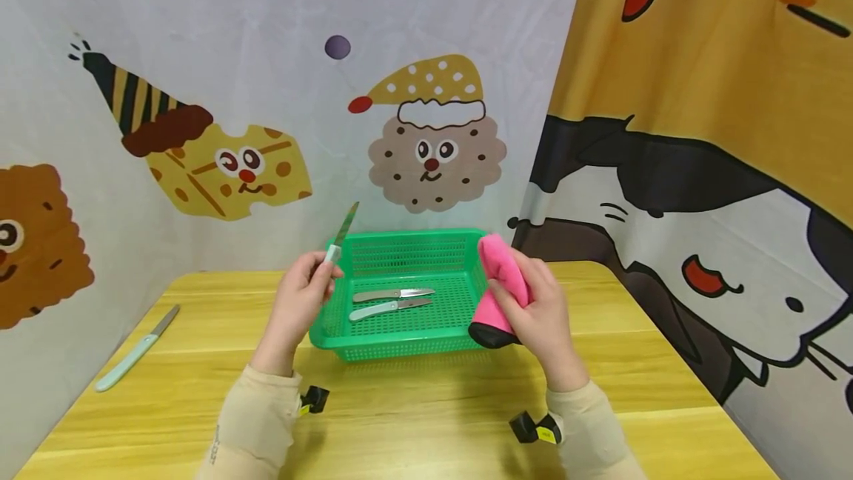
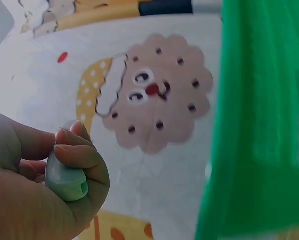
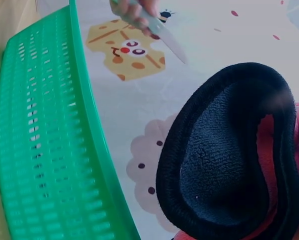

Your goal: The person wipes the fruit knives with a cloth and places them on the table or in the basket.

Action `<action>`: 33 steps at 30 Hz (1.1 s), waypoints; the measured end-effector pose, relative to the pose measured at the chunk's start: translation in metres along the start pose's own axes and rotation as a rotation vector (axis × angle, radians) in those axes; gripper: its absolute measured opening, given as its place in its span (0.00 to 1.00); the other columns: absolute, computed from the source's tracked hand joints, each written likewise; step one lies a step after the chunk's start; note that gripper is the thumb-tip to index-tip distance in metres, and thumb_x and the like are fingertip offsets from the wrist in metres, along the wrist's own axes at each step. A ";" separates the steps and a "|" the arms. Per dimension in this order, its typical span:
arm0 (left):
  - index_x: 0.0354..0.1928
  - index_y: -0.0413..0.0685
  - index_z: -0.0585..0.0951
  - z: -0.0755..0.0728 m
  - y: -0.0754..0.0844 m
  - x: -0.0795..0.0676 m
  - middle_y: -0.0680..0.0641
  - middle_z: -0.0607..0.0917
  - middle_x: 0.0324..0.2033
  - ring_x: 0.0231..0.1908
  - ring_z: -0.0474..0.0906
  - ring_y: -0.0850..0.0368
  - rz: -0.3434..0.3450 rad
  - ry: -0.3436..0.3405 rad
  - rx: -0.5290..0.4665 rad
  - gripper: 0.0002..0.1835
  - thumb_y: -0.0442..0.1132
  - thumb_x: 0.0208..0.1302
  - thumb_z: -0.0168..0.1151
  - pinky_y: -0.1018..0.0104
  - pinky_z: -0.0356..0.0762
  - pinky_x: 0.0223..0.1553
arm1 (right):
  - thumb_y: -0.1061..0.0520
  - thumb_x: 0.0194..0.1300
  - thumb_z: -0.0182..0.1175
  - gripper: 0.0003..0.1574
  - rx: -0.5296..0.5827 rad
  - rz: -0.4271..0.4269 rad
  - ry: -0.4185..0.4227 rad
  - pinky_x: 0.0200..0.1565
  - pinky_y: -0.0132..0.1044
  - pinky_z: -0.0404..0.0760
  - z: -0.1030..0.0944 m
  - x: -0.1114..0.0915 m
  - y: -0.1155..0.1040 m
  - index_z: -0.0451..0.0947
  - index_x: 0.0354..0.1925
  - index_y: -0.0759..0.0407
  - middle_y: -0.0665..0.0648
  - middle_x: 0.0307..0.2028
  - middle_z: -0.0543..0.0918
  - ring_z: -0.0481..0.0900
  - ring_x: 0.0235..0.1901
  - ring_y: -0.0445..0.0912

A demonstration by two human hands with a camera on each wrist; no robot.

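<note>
Above the left end of the green plastic basket, my left hand grips a knife by its pale handle, with the blade tilted up. In the left wrist view the fingers wrap round that handle. My right hand holds a folded pink cloth with a black edge, at the basket's right end. Close up in the right wrist view, the cloth shows its dark side. A beige-handled knife and a pale green-handled knife lie side by side in the basket.
On the wooden table, another knife with a pale green handle lies at the far left, its blade pointing away. A curtain printed with cartoon figures hangs behind the table, and a second curtain hangs along the right side.
</note>
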State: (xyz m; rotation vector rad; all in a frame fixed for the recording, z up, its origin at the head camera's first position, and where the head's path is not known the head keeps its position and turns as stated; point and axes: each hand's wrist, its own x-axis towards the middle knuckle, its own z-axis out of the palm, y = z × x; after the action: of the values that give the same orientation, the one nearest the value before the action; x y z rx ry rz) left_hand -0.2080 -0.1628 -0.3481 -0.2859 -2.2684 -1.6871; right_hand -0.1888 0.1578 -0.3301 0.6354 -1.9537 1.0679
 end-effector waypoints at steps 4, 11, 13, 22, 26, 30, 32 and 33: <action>0.46 0.33 0.74 0.017 0.006 0.001 0.45 0.75 0.29 0.25 0.67 0.57 0.026 -0.060 -0.170 0.12 0.37 0.80 0.44 0.70 0.70 0.26 | 0.72 0.48 0.73 0.32 0.002 -0.039 -0.001 0.35 0.24 0.69 0.007 -0.001 0.012 0.81 0.54 0.64 0.63 0.39 0.81 0.74 0.38 0.49; 0.54 0.31 0.74 0.044 0.010 0.000 0.46 0.79 0.34 0.26 0.70 0.61 -0.023 -0.126 -0.468 0.15 0.36 0.79 0.45 0.72 0.70 0.26 | 0.65 0.51 0.74 0.32 -0.017 -0.119 -0.034 0.32 0.36 0.73 0.017 -0.001 0.026 0.81 0.56 0.54 0.57 0.41 0.81 0.75 0.40 0.47; 0.54 0.30 0.73 0.051 0.010 -0.001 0.47 0.79 0.33 0.26 0.70 0.61 -0.040 -0.150 -0.514 0.15 0.36 0.79 0.44 0.72 0.70 0.26 | 0.63 0.52 0.74 0.32 -0.052 -0.158 -0.035 0.31 0.39 0.74 0.018 0.001 0.025 0.81 0.57 0.53 0.58 0.41 0.80 0.75 0.38 0.48; 0.53 0.30 0.74 0.070 0.012 -0.006 0.44 0.79 0.34 0.25 0.69 0.61 -0.078 -0.203 -0.570 0.15 0.35 0.80 0.44 0.72 0.69 0.25 | 0.60 0.54 0.70 0.29 -0.167 -0.351 -0.042 0.30 0.49 0.75 0.030 0.013 0.016 0.80 0.57 0.51 0.60 0.36 0.79 0.76 0.33 0.53; 0.51 0.33 0.75 0.071 0.013 -0.008 0.46 0.78 0.32 0.25 0.69 0.60 -0.054 -0.226 -0.560 0.14 0.37 0.80 0.44 0.72 0.68 0.26 | 0.61 0.54 0.70 0.32 -0.235 -0.426 -0.104 0.34 0.51 0.79 0.039 0.019 0.007 0.79 0.58 0.48 0.62 0.39 0.80 0.78 0.37 0.56; 0.45 0.44 0.78 0.073 0.013 -0.009 0.47 0.76 0.30 0.25 0.67 0.60 -0.027 -0.248 -0.608 0.11 0.38 0.79 0.45 0.72 0.66 0.24 | 0.61 0.55 0.70 0.32 -0.286 -0.474 -0.183 0.39 0.50 0.79 0.049 0.021 0.000 0.79 0.59 0.45 0.61 0.40 0.80 0.78 0.40 0.55; 0.43 0.50 0.80 0.074 0.013 -0.009 0.47 0.75 0.28 0.25 0.65 0.59 -0.012 -0.258 -0.629 0.11 0.39 0.79 0.46 0.73 0.64 0.24 | 0.62 0.56 0.69 0.32 -0.310 -0.491 -0.210 0.40 0.50 0.79 0.054 0.022 -0.002 0.79 0.59 0.43 0.61 0.41 0.80 0.78 0.40 0.55; 0.42 0.53 0.80 0.074 0.013 -0.009 0.47 0.73 0.27 0.24 0.65 0.59 -0.004 -0.265 -0.631 0.12 0.39 0.79 0.46 0.73 0.64 0.23 | 0.62 0.57 0.69 0.32 -0.323 -0.500 -0.220 0.40 0.49 0.79 0.056 0.022 -0.003 0.80 0.59 0.42 0.61 0.41 0.80 0.78 0.40 0.55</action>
State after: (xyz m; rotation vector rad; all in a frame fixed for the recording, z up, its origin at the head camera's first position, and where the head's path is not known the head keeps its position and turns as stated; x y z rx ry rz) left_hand -0.2036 -0.0881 -0.3595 -0.6720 -1.8203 -2.4544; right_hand -0.2213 0.1075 -0.3284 1.0193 -1.9439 0.3790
